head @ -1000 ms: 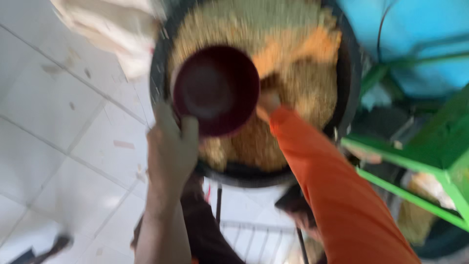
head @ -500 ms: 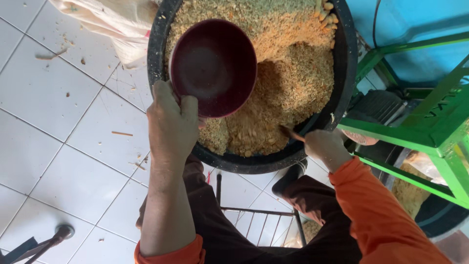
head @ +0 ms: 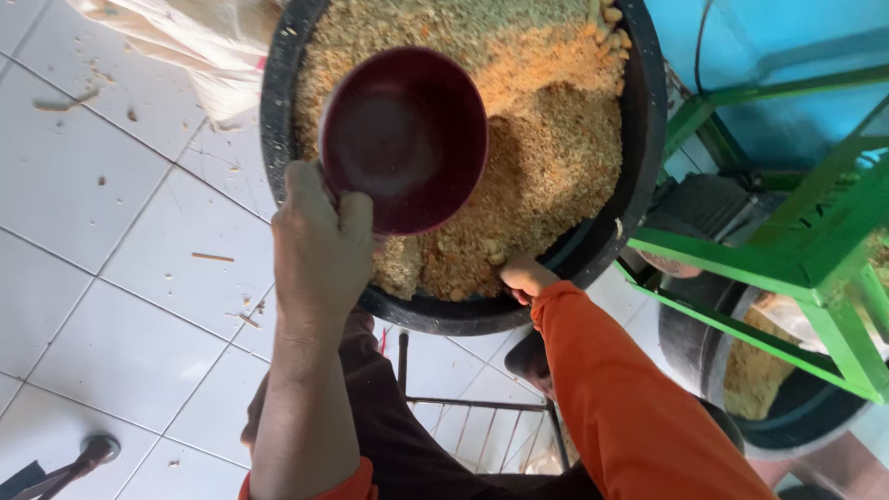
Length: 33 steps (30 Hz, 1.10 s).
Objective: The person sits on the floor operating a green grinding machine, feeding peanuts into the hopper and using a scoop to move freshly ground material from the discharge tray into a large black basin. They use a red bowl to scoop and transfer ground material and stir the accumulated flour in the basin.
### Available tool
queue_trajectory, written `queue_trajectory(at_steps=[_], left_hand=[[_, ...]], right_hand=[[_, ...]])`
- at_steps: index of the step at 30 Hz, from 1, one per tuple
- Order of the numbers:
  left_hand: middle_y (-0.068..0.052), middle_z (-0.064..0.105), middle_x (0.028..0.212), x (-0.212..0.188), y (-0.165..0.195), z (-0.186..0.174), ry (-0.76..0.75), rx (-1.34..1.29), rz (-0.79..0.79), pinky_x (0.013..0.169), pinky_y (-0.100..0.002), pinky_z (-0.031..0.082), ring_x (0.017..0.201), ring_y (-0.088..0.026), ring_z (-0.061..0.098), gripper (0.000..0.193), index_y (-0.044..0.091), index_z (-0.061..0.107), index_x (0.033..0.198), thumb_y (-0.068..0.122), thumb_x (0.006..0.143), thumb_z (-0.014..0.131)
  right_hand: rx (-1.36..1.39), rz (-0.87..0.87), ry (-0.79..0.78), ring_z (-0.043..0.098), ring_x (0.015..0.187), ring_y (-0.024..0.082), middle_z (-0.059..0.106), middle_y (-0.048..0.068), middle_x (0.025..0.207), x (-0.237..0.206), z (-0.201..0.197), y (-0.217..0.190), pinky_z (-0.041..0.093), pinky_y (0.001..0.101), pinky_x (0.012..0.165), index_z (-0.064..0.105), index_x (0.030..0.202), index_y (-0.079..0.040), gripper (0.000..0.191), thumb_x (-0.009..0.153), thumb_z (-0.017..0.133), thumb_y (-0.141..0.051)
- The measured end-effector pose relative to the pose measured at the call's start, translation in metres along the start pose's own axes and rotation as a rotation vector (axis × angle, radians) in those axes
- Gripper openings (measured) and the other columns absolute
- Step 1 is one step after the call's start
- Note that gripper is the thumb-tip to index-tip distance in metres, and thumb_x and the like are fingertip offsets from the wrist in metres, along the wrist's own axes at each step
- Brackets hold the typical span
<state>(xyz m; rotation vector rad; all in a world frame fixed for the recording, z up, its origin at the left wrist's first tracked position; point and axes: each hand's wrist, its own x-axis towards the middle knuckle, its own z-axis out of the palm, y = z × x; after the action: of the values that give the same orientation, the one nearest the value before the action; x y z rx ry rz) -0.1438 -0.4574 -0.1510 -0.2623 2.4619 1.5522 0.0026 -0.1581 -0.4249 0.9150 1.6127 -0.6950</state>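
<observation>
My left hand point(head: 319, 250) grips the near rim of an empty dark red plastic bowl point(head: 407, 139), held above a large black tub point(head: 639, 176). The tub is filled with coarse yellow-brown grainy meal point(head: 546, 148). My right hand point(head: 525, 275), in an orange sleeve point(head: 630, 398), reaches into the near edge of the meal with fingers curled down into it. What the fingers hold is hidden.
White floor tiles point(head: 102, 241) with scattered crumbs lie to the left. A pale sack point(head: 185, 46) leans behind the tub. A green metal frame point(head: 796, 250) stands at right over a second dark container point(head: 741, 380) of meal. A wire stool point(head: 472, 417) is under me.
My right hand has come from the tub's right rim back into the near edge of the meal. The bowl in my left hand stays over the tub.
</observation>
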Motion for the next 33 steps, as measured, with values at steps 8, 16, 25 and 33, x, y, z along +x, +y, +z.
queue_trajectory(at_steps=[8, 16, 25, 33], left_hand=[[-0.017, 0.073, 0.076, 0.005, 0.005, 0.004, 0.005, 0.026, -0.011, 0.053, -0.032, 0.062, 0.058, -0.022, 0.077, 0.011, -0.005, 0.047, 0.101, 0.005, 0.097, 0.051], [-0.02, 0.07, 0.078, 0.006, 0.004, 0.004, -0.003, 0.048, -0.011, 0.05, -0.035, 0.06, 0.059, -0.026, 0.078, 0.014, -0.008, 0.047, 0.097, 0.005, 0.097, 0.053], [-0.02, 0.073, 0.083, 0.004, -0.002, -0.003, 0.011, -0.049, -0.027, 0.05, -0.036, 0.062, 0.062, -0.027, 0.079, 0.013, -0.005, 0.051, 0.103, 0.006, 0.095, 0.052], [-0.02, 0.072, 0.078, 0.001, -0.004, 0.005, 0.042, 0.197, 0.062, 0.056, -0.039, 0.059, 0.066, -0.03, 0.076, 0.015, -0.005, 0.049, 0.102, 0.007, 0.098, 0.057]], right_hand=[[0.355, -0.075, -0.092, 0.044, 0.042, 0.019, 0.053, 0.009, 0.061, -0.004, -0.006, 0.009, 0.034, 0.0366, 0.036, 0.057, 0.085, -0.001, 0.03, 0.102, 0.059, -0.025], [0.778, -0.157, -0.01, 0.04, 0.041, 0.013, 0.049, 0.004, 0.059, -0.042, -0.031, 0.006, 0.033, 0.0308, 0.037, 0.065, 0.092, -0.015, 0.024, 0.106, 0.049, -0.026], [0.751, -0.571, -0.971, 0.051, 0.053, 0.018, 0.052, 0.008, 0.065, -0.014, -0.019, 0.023, 0.038, 0.0364, 0.05, 0.053, 0.077, -0.004, 0.038, 0.114, 0.055, -0.012], [0.653, -0.186, -0.141, 0.041, 0.036, 0.02, 0.051, 0.01, 0.055, 0.012, 0.07, -0.024, 0.031, 0.0365, 0.033, 0.061, 0.085, -0.003, 0.032, 0.106, 0.054, -0.026]])
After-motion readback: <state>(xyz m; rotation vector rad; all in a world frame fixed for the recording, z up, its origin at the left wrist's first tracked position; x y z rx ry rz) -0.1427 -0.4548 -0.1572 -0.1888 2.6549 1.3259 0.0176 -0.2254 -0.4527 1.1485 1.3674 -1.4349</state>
